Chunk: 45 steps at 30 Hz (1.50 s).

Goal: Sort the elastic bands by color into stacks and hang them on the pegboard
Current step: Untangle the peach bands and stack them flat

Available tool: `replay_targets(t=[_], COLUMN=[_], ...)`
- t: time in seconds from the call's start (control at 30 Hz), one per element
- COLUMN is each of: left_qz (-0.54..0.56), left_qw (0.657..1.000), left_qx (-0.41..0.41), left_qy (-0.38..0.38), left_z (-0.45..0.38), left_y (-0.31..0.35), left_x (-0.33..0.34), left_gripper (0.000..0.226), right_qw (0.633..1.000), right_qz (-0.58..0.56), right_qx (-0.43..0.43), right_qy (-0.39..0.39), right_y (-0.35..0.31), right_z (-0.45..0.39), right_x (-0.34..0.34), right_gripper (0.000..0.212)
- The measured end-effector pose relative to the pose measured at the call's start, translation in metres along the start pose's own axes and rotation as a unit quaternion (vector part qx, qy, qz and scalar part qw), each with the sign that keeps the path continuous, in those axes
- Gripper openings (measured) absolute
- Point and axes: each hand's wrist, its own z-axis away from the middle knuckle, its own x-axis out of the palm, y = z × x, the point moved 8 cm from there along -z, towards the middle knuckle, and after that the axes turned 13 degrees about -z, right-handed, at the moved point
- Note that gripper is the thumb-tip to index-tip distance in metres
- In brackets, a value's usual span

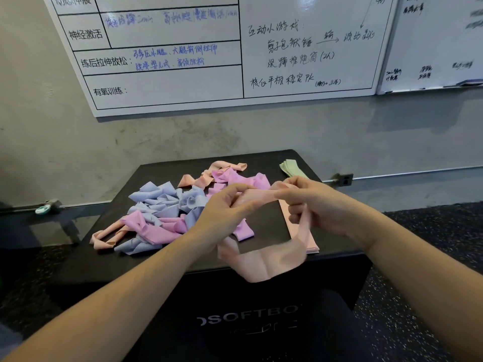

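Starting at your left, a loose heap of blue, pink and peach elastic bands (167,212) lies tangled on the black foam box (264,231); your left hand (222,212) pinches one end of a peach band (261,254) with curled fingers; the band's loop hangs over the box's front edge; your right hand (313,205) grips its other end; beneath that hand lies a flat peach stack (311,244); a green stack (291,167) sits at the box's far right corner.
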Motion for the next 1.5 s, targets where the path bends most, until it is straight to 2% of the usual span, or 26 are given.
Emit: replay_targets(t=[0.1,0.17,0.27,0.37,0.43,0.53,0.57,0.63,0.73,0.87,1.0,1.13,1.23,1.33,1.4,1.5], left_qz=[0.04,0.071,0.128,0.138,0.149,0.154,0.156,0.157,0.164,0.17,0.177,0.168,0.166,0.173,0.171,0.181], left_qw=[0.999,0.997,0.991,0.989,0.987,0.985,0.985,0.985,0.984,0.982,0.981,0.982,0.981,0.978,0.977,0.977], left_qx=[-0.005,-0.019,-0.035,-0.036,-0.037,-0.042,-0.045,-0.05,-0.054,-0.061,-0.064,-0.071,-0.086,-0.108,-0.114,-0.099], left_qy=[0.03,0.016,-0.03,-0.049,-0.058,-0.059,-0.056,-0.055,-0.053,-0.048,-0.044,-0.05,-0.053,-0.054,-0.054,-0.047], left_z=[0.0,0.002,0.007,0.008,0.008,0.009,0.009,0.01,0.01,0.007,0.009,0.01,0.011,0.012,0.012,0.013], left_y=[-0.002,-0.002,0.001,0.007,0.01,0.013,0.013,0.013,0.014,0.01,0.006,0.005,0.001,-0.006,-0.009,-0.011], left_x=[-0.009,-0.008,-0.001,0.001,0.003,0.005,0.005,0.006,0.004,-0.001,-0.003,-0.002,0.0,0.001,0.001,0.002], left_gripper=[0.005,0.004,0.01,0.021,0.022,0.024,0.023,0.021,0.02,0.022,0.031,0.036,0.034,0.037,0.034,0.007], right_qw=[0.999,0.996,0.991,0.988,0.99,0.994,0.995,0.995,0.996,0.995,0.996,0.996,0.99,0.994,0.993,0.988], right_qz=[0.033,0.078,0.128,0.153,0.129,0.034,-0.007,-0.062,-0.056,-0.054,-0.067,0.092,0.129,0.071,0.073,0.108], right_qx=[0.009,0.003,-0.025,-0.035,-0.054,-0.055,-0.046,-0.03,0.004,0.072,0.045,0.003,-0.037,-0.076,-0.095,-0.096], right_qy=[0.042,0.05,0.029,0.005,0.023,0.083,0.084,0.07,0.073,0.04,0.04,-0.015,-0.041,-0.015,0.014,0.058], right_y=[0.004,0.005,0.003,0.005,0.005,0.008,0.011,0.012,0.018,0.032,0.025,0.015,0.009,0.002,0.0,0.003], right_z=[0.002,0.003,0.006,0.008,0.005,-0.002,-0.003,-0.002,0.0,0.004,0.006,0.015,0.018,0.016,0.016,0.015], right_x=[-0.014,-0.018,-0.015,-0.007,-0.003,-0.002,0.002,0.013,0.017,0.016,0.014,0.024,0.029,0.026,0.025,0.02], right_gripper=[0.032,0.029,0.015,0.021,0.014,0.036,0.035,0.015,0.021,0.022,0.029,0.023,0.016,0.016,0.014,0.013])
